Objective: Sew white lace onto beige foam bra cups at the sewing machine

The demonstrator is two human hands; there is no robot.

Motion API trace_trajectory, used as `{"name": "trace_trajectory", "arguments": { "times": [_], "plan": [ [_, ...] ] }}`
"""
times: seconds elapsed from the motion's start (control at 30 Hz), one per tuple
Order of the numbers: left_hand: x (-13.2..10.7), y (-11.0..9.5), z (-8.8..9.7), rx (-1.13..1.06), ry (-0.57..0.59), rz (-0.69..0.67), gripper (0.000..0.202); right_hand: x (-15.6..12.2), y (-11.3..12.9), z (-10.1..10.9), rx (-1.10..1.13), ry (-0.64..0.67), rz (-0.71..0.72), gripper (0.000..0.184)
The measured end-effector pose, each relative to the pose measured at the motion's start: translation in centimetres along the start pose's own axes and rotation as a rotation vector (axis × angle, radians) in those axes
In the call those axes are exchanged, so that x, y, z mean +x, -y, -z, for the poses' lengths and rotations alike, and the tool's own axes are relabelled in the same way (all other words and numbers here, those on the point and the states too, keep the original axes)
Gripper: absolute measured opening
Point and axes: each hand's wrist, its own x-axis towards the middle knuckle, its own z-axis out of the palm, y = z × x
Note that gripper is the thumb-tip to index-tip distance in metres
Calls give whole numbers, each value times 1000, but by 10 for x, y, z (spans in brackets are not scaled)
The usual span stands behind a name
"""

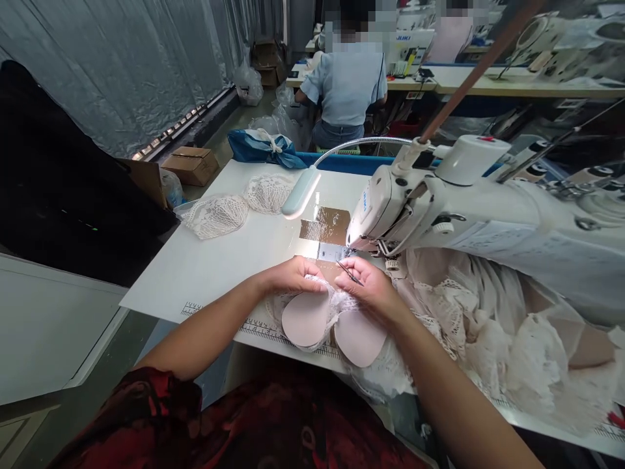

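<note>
A pale pink bra with two smooth cups (pixel 306 318) and lace edging lies at the table's front edge, just before the sewing machine's needle area. My left hand (pixel 295 275) is closed, pinching the lacy upper edge by the left cup. Close beside it, my right hand (pixel 366 283) is closed around a slim, pointed dark metal tool (pixel 350 272); whether it is tweezers or thread snips I cannot tell. The right fingers also rest at the lace between the cups. Above both hands stands the white sewing machine (pixel 385 202), its presser foot (pixel 349 251) just beyond the fingertips.
Two lace cup pieces (pixel 217 215) lie at the table's far left. A lamp (pixel 300 192) on a bendable neck hangs over the table. Lace and mesh fabric (pixel 488 312) is heaped under the machine arm at right. Another person (pixel 346 85) sits working ahead.
</note>
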Motion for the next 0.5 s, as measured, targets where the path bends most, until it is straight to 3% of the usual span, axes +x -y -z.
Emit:
{"name": "trace_trajectory", "arguments": {
  "times": [0.07, 0.2, 0.37, 0.5],
  "plan": [
    [-1, -2, 0, 8, 36, -43, 32, -1, 1, -4, -18, 63, -20, 47],
    [-11, -12, 12, 103, 91, -22, 38, -3, -3, -6, -47, 108, -108, 24],
    [-38, -18, 35, 156, -69, 38, 32, -7, -9, 0, -17, 92, -119, 20],
    [-51, -12, 40, 147, -200, 67, 31, -7, -11, 1, -32, 78, -112, 21]
  ]
}}
